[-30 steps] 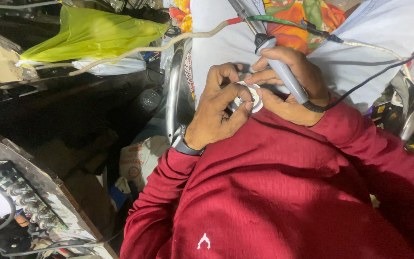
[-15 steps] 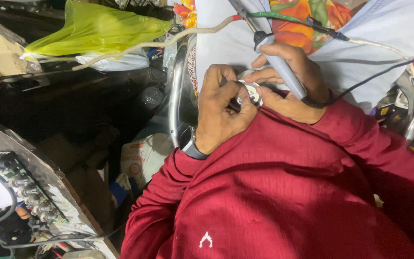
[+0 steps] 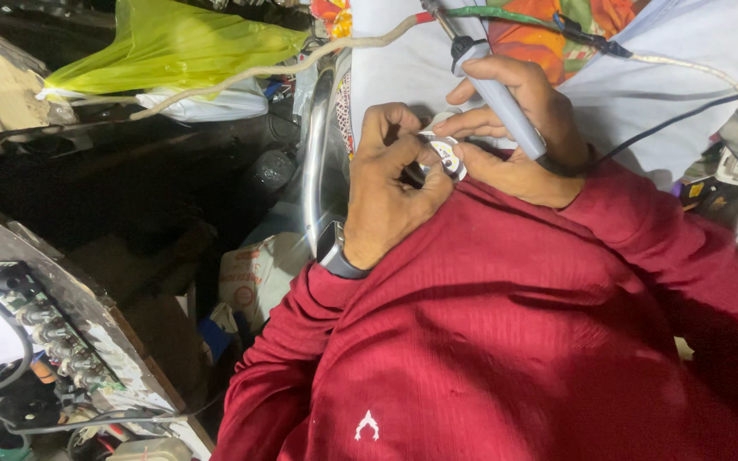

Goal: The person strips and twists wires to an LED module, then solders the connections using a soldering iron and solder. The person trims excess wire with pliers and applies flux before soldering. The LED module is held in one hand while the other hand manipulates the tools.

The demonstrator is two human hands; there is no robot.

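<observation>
A: The place is dark and crowded, with one white cloth (image 3: 403,68) behind the hands.

B: And the hands?

A: The left hand (image 3: 390,192) is curled, fingers pinching one small white round part (image 3: 444,154). Just right of it, touching, the right hand (image 3: 527,128) is closed around one grey soldering iron (image 3: 501,94).

Yellow-green plastic bag (image 3: 172,43) lying top left, crumpled, w/ a white bag (image 3: 207,104) tucked just under it. Lower down, centre-left, a whitish printed package (image 3: 258,273) w/ red and orange marks sits beside the red sleeve. No screens or signs in view.
</observation>
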